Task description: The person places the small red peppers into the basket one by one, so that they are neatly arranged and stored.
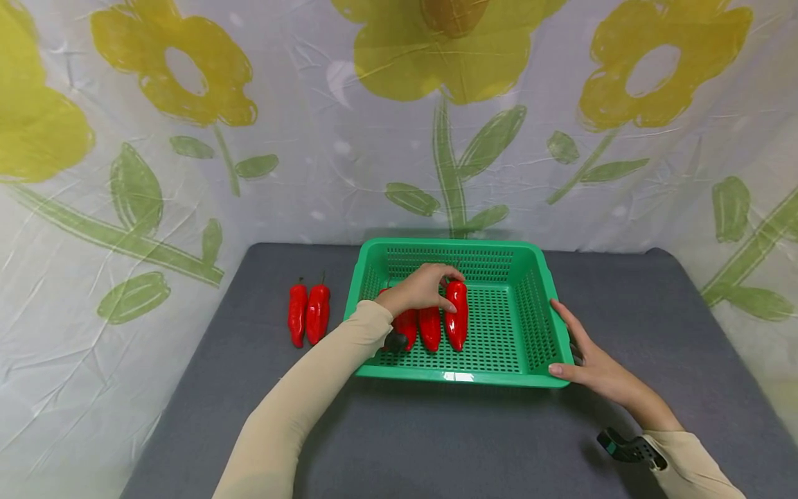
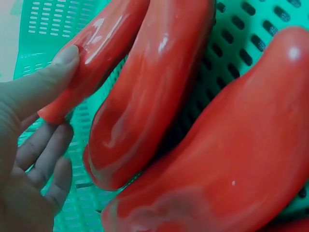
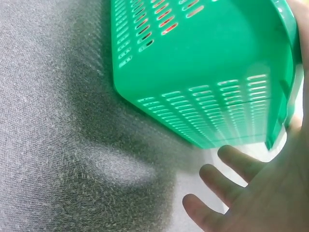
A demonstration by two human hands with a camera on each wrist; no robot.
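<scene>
In the head view my left hand [image 1: 422,287] reaches into a green plastic basket [image 1: 499,339]. Its thumb and fingers pinch one end of a red pepper [image 1: 457,322], the rightmost one inside. The left wrist view shows the thumb on top of this pepper [image 2: 99,53] and fingers under its tip. Beside it lie other red peppers [image 1: 429,329], partly hidden by the left hand and wrist. My right hand [image 1: 592,364] rests on the basket's front right corner, thumb and index finger spread along the rim. Its other fingers [image 3: 219,186] stretch out, apart from the basket's wall.
Two red peppers [image 1: 318,313] lie side by side on the dark grey table [image 1: 436,443], left of the basket. A flower-printed cloth [image 1: 299,152] hangs behind the table and along both sides. The basket stands near the table's back edge.
</scene>
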